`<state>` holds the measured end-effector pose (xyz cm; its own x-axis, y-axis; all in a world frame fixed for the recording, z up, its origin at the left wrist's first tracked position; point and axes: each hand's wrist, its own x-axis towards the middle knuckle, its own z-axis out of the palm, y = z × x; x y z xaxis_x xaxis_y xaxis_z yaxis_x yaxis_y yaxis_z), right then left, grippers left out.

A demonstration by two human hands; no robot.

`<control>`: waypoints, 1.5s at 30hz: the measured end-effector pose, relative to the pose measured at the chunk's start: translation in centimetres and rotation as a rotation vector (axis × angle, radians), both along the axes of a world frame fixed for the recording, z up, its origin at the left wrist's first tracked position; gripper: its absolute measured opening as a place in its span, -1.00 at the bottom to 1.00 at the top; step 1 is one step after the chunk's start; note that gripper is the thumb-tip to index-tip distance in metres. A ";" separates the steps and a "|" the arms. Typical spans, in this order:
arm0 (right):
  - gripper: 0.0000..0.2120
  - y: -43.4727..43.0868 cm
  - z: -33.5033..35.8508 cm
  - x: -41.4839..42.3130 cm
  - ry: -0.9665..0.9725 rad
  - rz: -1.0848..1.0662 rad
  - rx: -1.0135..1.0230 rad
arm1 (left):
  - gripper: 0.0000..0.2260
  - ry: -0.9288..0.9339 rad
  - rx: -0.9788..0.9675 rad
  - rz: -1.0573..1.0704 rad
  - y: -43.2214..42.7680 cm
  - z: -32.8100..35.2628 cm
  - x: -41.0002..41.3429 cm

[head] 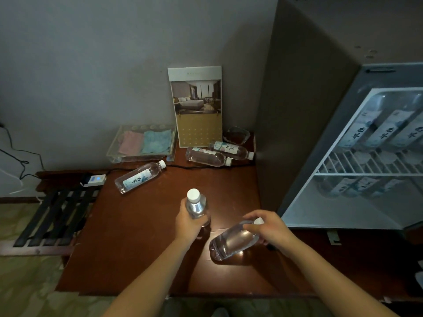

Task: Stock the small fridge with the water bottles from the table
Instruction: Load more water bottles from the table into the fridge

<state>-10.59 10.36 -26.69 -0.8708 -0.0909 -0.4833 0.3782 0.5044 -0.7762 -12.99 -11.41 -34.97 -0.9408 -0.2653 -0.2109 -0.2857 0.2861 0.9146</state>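
Bottle labels (136,179) on table (148,236) & in fridge (329,138) bear Chinese chars, too blurry to read.

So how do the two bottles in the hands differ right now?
Pose: the left-hand bottle is upright with its cap on top, while the right-hand bottle is tipped nearly onto its side.
Grip: the left hand wraps around the left-hand bottle's body, while the right hand holds the right-hand bottle at its neck end.
Both are clear water bottles with white caps.
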 end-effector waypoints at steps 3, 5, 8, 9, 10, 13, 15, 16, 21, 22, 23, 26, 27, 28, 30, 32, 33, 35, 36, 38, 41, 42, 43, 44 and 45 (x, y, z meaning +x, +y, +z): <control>-0.83 0.0 0.1 0.3 -0.005 -0.011 0.002 | -0.45 -0.027 0.060 -0.025 -0.2 0.1 0.1; -0.84 0.0 0.2 0.6 -0.009 -0.021 -0.015 | -0.46 -0.077 0.078 -0.011 0.0 0.1 0.4; -0.91 0.0 0.3 1.1 -0.010 -0.087 -0.086 | -0.50 -0.189 -0.020 0.094 0.9 0.0 2.0; -0.93 -0.1 0.3 1.4 -0.015 -0.127 -0.111 | -0.60 -0.185 -0.088 0.093 1.2 -0.1 3.0; -0.94 -0.3 0.2 1.6 -0.022 -0.177 -0.136 | -0.70 -0.156 -0.133 0.031 1.6 -0.3 4.2; -0.93 -0.8 0.0 2.0 -0.058 -0.402 -0.201 | -0.54 -0.060 -0.232 -0.362 3.3 -0.3 7.4; -0.90 -0.8 0.2 2.1 -0.080 -0.516 -0.215 | -0.44 -0.022 -0.272 -0.524 4.4 -0.2 8.3; -0.89 -0.6 0.4 2.1 -0.085 -0.549 -0.225 | -0.41 -0.017 -0.295 -0.571 5.0 0.1 8.4; -0.93 1.3 1.6 3.4 -0.160 -0.609 -0.291 | -0.39 -0.036 -0.258 -0.601 9.2 1.2 8.0; -0.95 1.9 1.8 3.7 -0.180 -0.592 -0.303 | -0.43 -0.029 -0.268 -0.583 9.8 1.3 7.9; -0.98 2.6 2.0 4.0 -0.188 -0.570 -0.313 | -0.45 -0.029 -0.287 -0.588 10.4 1.5 7.9; -0.96 5.7 2.8 4.7 -0.161 -0.470 -0.361 | -0.46 -0.085 -0.254 -0.683 12.3 2.0 8.0; -0.91 6.9 3.0 4.9 -0.146 -0.428 -0.397 | -0.45 -0.118 -0.211 -0.705 13.0 2.1 8.1; -0.87 8.1 3.2 5.2 -0.129 -0.391 -0.436 | -0.45 -0.143 -0.164 -0.718 13.9 2.2 8.2; -0.80 10.4 3.5 5.9 -0.096 -0.347 -0.475 | -0.44 -0.165 -0.087 -0.723 15.7 2.5 8.3; -0.75 12.5 3.4 6.6 -0.069 -0.345 -0.456 | -0.44 -0.148 -0.047 -0.717 17.7 2.8 8.2; -0.74 13.3 3.4 6.9 -0.064 -0.348 -0.432 | -0.44 -0.133 -0.041 -0.722 18.7 3.2 8.0; -0.70 14.8 3.1 7.4 -0.077 -0.337 -0.378 | -0.42 -0.095 -0.015 -0.732 20.7 3.8 7.5; -0.69 15.4 3.0 7.5 -0.084 -0.335 -0.365 | -0.42 -0.071 -0.016 -0.729 21.6 4.0 7.2; -0.64 16.4 2.8 7.2 -0.071 -0.374 -0.376 | -0.44 -0.014 -0.048 -0.719 23.3 4.7 6.1; -0.58 17.4 3.1 6.0 0.008 -0.461 -0.405 | -0.47 0.007 -0.028 -0.708 25.9 5.5 3.9; -0.58 17.7 3.2 5.4 0.039 -0.480 -0.412 | -0.47 0.010 -0.018 -0.701 26.7 5.8 3.2; -0.60 17.9 3.3 4.8 0.072 -0.497 -0.424 | -0.43 0.014 -0.051 -0.690 27.6 6.2 2.5; -0.64 18.2 3.2 4.2 0.107 -0.511 -0.434 | -0.38 0.014 -0.082 -0.672 28.4 6.5 1.8; -0.66 18.3 3.1 3.6 0.135 -0.522 -0.439 | -0.37 0.012 -0.089 -0.650 29.0 6.6 1.2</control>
<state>-6.99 28.66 -23.57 -0.9037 0.1936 -0.3818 0.3716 -0.0882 -0.9242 -11.78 17.59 -28.39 -0.9174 0.3423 -0.2030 -0.0191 0.4717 0.8815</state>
